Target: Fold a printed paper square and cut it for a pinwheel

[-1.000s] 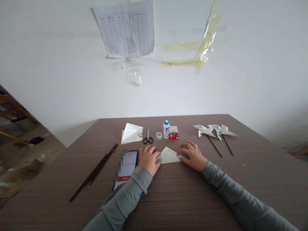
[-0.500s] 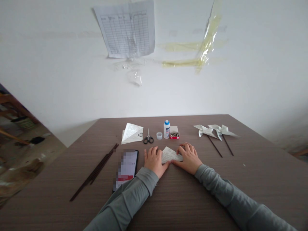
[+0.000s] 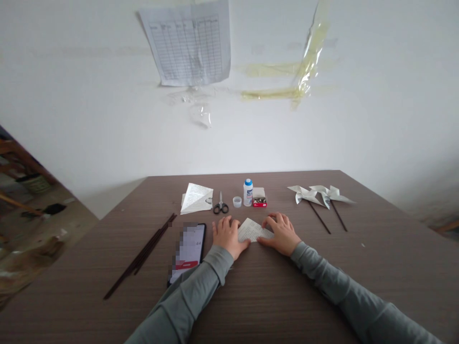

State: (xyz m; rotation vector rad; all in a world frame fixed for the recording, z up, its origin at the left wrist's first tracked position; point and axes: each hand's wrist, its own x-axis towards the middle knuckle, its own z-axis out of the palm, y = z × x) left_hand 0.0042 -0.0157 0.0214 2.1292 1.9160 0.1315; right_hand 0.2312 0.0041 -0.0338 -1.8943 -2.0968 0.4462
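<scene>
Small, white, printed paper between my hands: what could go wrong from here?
The small, white, printed paper might shift or crease crookedly, with the left hand and right hand at its opposite sides. The grey left sleeve overlaps the black-edged phone in view and could nudge it. The small open red box of metallic pieces might spill if bumped.

There are two pinwheels, one held paper, one phone, one bottle, one cup.

The right hand hides part of the folded paper, and the phone is partly pixelated.
</scene>
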